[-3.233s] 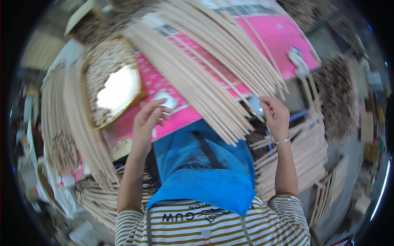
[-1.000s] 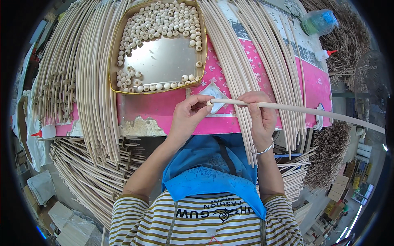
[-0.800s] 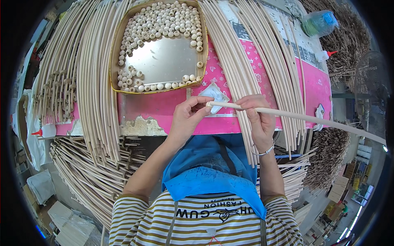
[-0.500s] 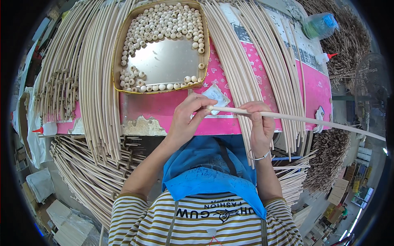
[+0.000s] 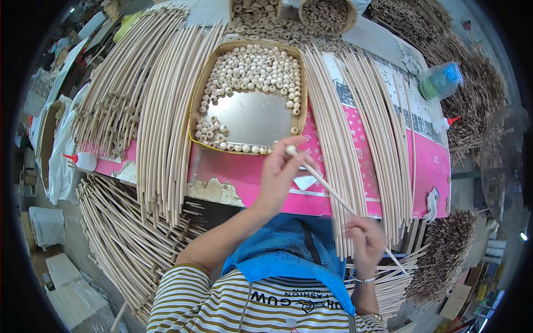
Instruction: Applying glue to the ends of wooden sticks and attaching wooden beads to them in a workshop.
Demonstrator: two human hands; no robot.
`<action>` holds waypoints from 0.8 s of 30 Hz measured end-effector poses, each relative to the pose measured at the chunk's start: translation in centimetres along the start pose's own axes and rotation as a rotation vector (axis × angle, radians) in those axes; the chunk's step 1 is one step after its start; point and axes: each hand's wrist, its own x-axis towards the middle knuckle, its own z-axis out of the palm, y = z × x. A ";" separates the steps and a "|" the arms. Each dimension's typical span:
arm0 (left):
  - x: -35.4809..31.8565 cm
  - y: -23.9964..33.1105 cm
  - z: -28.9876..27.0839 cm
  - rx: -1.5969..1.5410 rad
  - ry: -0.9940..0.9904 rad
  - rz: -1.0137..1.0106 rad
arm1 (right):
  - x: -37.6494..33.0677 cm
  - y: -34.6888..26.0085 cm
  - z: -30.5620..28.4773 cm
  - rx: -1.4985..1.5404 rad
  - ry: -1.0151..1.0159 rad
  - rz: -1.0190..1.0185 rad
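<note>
A thin pale wooden rod [image 5: 327, 187] slants down to the right in front of me, with a round wooden bead [image 5: 291, 150] on its upper end. My left hand [image 5: 276, 180] is closed on the rod just below the bead, thumb and fingers around it. Lower down, my right hand [image 5: 366, 244] is curled around the same rod, its fingertips smeared by motion. Beyond my left hand lies a shallow gold-rimmed tin [image 5: 192, 125] of loose wooden beads [image 5: 255, 66]. A small white pad [image 5: 304, 182] is partly hidden behind the rod and my left hand.
Bundles of rods [image 5: 166, 122] lie left of the tin, more rods [image 5: 338, 144] to the right. Glue bottles [image 5: 86, 161] with red tips stand at both sides. A plastic jug [image 5: 441, 82] is at the far right. Ring-shaped wooden pieces [image 5: 325, 15] fill a round container behind.
My view has shifted, bringing containers at the back into sight. The rod has swung from nearly level to a steep slant. My right hand has moved lower and nearer to me.
</note>
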 end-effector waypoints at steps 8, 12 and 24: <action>2.0 7.3 -4.7 0.150 0.145 0.099 | -5.2 6.0 -6.5 -0.617 0.134 -0.119; 2.9 7.5 -3.6 0.149 0.094 0.219 | -7.3 7.7 -5.6 -0.590 0.177 -0.114; 2.1 -1.0 8.0 0.378 -0.565 -0.165 | -18.3 15.5 -10.6 -0.052 1.101 0.300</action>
